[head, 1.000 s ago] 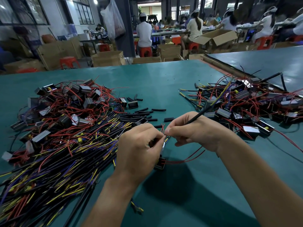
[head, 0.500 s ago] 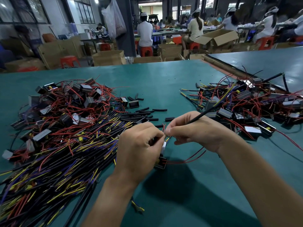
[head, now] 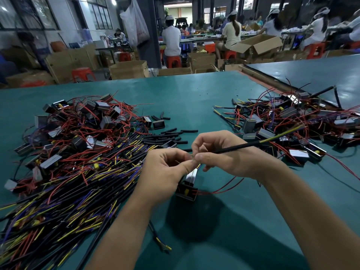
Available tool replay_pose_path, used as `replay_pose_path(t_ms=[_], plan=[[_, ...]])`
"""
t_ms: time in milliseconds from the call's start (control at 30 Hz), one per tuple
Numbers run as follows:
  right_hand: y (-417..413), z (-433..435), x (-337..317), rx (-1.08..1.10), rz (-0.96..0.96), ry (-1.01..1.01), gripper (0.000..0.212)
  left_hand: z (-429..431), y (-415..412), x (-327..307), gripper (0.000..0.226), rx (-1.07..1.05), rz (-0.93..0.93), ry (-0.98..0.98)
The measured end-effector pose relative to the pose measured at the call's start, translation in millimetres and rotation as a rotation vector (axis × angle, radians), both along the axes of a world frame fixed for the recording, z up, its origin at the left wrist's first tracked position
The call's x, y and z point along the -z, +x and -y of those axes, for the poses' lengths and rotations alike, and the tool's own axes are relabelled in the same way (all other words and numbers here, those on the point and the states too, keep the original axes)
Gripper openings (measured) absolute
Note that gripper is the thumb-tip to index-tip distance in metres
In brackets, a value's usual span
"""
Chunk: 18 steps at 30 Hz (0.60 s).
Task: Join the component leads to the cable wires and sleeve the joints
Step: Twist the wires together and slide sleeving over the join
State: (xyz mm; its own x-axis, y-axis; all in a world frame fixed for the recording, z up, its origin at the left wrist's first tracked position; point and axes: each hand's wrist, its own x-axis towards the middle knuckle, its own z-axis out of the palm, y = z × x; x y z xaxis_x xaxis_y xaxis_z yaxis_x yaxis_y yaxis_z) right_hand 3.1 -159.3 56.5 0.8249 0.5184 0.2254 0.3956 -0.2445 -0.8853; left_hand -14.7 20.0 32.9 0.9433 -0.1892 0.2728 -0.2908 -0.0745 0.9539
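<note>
Left hand (head: 165, 169) still pinching lead (head: 193, 157), right hand (head: 230, 154) cable (head: 243, 146)

The surface (head: 194, 98) wears a smooth teal mat, mostly matt, with a soft sheen where the ceiling light falls. The cable (head: 233, 148) has a matt black sheath, plastic or rubber, I cannot tell which. The component (head: 190, 177) pairs a bright, polished metal frame with a dull black plastic body. Its leads (head: 224, 189) are thin and coated in glossy red plastic. The sleeves (head: 169, 137) are short lengths of dull black tubing. The heap (head: 78, 201) shows smooth yellow and purple plastic insulation beside matt black sheaths. The boxes (head: 128, 70) are plain brown cardboard, rough and matt. The stools (head: 173, 60) are slightly glossy red plastic. The bag (head: 134, 24) is thin, crinkled, translucent plastic.
</note>
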Motion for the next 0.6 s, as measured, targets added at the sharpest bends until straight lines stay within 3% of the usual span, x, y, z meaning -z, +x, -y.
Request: replay_pose_path(t_ms=[100, 267, 600], plan=[[0.7, 2.7, -0.4, 0.007, 0.037, 0.013, 0.005, -2.5, -0.8, -2.8, 0.033, 0.039, -0.086, -0.054], [-0.3, 4.5, 0.6, -0.013, 0.002, 0.010, 0.007, -4.7, -2.5, -6.7, 0.014, 0.108, -0.151, -0.048], [-1.2, -2.8, 0.6, 0.012, 0.116, -0.058, 0.010, -7.1, -0.9, -4.8, 0.015, 0.145, -0.226, -0.063]])
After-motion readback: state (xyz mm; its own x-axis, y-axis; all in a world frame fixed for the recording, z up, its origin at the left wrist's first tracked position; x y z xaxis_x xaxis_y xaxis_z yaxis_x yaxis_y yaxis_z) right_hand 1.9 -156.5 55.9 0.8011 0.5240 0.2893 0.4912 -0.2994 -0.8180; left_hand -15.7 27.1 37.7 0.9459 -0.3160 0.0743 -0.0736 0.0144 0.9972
